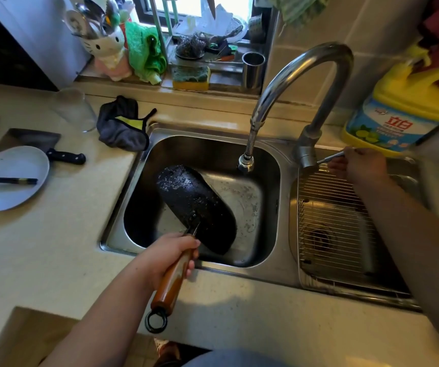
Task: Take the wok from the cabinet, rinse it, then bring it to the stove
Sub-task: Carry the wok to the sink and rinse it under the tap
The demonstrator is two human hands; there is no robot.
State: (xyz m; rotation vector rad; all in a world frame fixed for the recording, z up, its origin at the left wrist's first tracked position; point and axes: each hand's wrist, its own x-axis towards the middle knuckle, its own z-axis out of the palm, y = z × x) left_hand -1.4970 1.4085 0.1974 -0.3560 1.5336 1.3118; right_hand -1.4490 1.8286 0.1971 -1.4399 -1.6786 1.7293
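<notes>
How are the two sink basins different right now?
The left basin is bigger and holds the wet black wok, tipped on edge by the left hand; the right basin holds no pan. The right basin is covered by a wire rack, while the left is open, with the tap spout hanging over it. Both are shiny steel.

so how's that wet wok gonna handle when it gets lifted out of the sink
The wok will probably feel front-heavy: its wide dark bowl hangs far beyond the wooden handle that the left hand grips alone. Droplets on the bowl suggest it will drip and be slippery. It looks rigid.
</notes>
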